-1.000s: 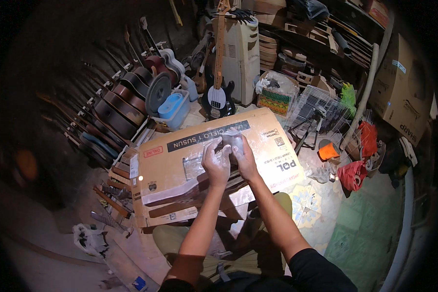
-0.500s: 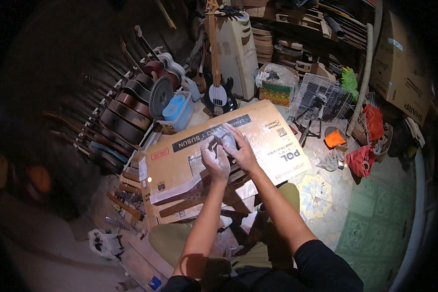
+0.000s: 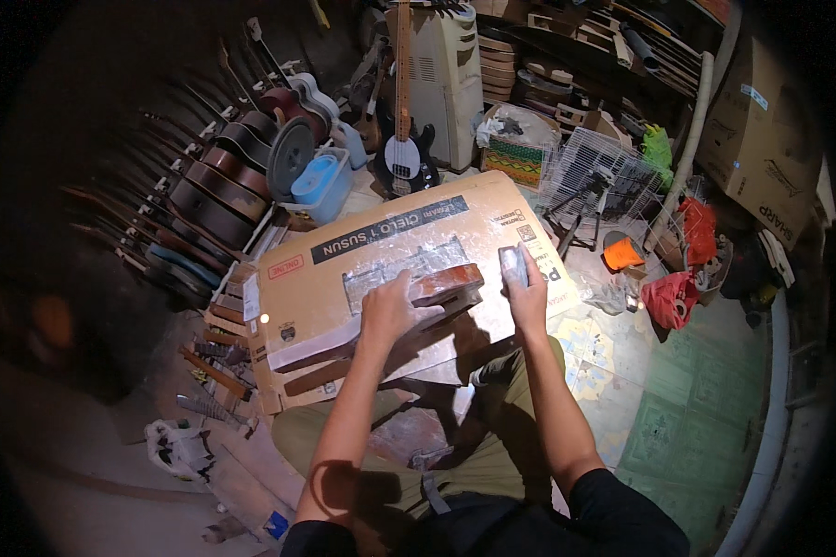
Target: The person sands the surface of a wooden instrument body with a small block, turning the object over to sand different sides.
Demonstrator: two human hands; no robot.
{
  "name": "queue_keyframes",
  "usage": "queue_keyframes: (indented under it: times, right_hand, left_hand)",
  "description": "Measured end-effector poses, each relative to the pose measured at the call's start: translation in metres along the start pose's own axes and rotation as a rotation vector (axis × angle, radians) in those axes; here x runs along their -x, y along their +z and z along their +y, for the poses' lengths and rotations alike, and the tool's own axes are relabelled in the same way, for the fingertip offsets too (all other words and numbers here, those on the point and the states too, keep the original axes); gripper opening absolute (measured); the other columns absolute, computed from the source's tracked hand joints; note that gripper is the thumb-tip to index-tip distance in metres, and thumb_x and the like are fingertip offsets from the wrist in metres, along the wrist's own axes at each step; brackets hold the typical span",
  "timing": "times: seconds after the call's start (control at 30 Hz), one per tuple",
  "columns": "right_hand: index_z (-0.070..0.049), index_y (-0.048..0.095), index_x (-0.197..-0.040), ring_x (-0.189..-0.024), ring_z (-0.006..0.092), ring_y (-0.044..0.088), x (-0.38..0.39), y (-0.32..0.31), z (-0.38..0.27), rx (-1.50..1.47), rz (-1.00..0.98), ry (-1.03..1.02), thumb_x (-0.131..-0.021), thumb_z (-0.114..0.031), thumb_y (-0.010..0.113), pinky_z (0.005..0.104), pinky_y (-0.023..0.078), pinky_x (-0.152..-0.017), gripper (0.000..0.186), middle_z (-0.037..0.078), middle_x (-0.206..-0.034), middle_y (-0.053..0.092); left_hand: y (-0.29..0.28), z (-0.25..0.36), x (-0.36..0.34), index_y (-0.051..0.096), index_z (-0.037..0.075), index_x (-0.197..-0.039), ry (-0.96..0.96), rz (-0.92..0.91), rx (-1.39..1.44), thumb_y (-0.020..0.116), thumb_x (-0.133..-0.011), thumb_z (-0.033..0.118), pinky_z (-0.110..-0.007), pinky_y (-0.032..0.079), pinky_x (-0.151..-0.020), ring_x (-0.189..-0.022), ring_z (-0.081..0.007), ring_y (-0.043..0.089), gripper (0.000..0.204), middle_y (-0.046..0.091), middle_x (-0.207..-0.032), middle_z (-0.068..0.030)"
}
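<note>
Head view, looking down: a reddish-brown, glossy block of shaped wood (image 3: 446, 283) lies on a large flat brown cardboard box (image 3: 316, 297) that serves as a work surface across the seated person's lap. The block looks solid and stiff, probably light enough for one hand, with a smooth finish that may slip, so a hold across its long sides with the palm on top seems surest. The left hand (image 3: 392, 311) rests on the block's near end, fingers spread and pressing down, not wrapped round it. Just to the right of the block, the right hand (image 3: 528, 288) is closed around a small grey rectangular pad (image 3: 513, 264), perhaps a sanding block, and holds it upright on the cardboard, apart from the wood. Under both hands the cardboard carries a pale, dusty silver patch (image 3: 399, 262). Beyond the left hand, a row of dark wooden guitar bodies (image 3: 214, 186) leans along the wall, with a light blue plastic tub (image 3: 320, 181) beside them. Beyond the right hand stand a white wire cage (image 3: 590, 172) and red plastic bags (image 3: 673, 288) on the tiled floor.
</note>
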State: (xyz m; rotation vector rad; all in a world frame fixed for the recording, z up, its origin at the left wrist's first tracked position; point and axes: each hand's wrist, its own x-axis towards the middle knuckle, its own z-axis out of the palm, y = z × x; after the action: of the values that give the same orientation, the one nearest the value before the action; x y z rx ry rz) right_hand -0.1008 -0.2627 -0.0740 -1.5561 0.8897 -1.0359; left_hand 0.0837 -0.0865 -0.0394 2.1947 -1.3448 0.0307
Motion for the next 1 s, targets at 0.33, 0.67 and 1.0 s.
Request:
queue_keyframes:
  times: [0.33, 0.67, 1.0]
  right_hand:
    - [-0.005, 0.062, -0.131, -0.101, 0.0366, 0.067, 0.008, 0.005, -0.025, 0.450, -0.117, -0.291, -0.091, -0.018, 0.072, 0.0419, 0.053, -0.088, 0.043, 0.023, -0.113, 0.068]
    - [-0.006, 0.060, -0.140, -0.075, 0.0087, 0.058, 0.031, -0.018, -0.022, 0.163, -0.094, 0.002, -0.093, -0.014, 0.069, 0.0249, 0.051, -0.060, 0.048, 0.004, -0.099, 0.065]
    - [0.000, 0.067, -0.128, -0.104, 0.0310, 0.070, 0.033, 0.005, -0.026, 0.336, -0.066, -0.134, -0.091, -0.018, 0.074, 0.0376, 0.052, -0.093, 0.042, 0.024, -0.110, 0.070]
  left_hand:
    - [0.014, 0.031, 0.016, 0.068, 0.012, -0.092, -0.081, 0.109, 0.051, 0.080, -0.080, 0.048, -0.053, 0.055, -0.062, -0.074, -0.0416, 0.071, 0.039, 0.071, -0.078, -0.0203]
    - [0.018, 0.032, 0.028, 0.068, 0.012, -0.096, 0.000, 0.204, 0.041, 0.075, -0.079, 0.017, -0.045, 0.054, -0.059, -0.073, -0.0337, 0.070, 0.019, 0.069, -0.076, -0.0114]
    - [0.014, 0.024, 0.015, 0.068, 0.012, -0.089, -0.001, 0.275, -0.002, 0.081, -0.077, 0.029, -0.043, 0.052, -0.056, -0.067, -0.0311, 0.069, 0.025, 0.066, -0.072, -0.0088]
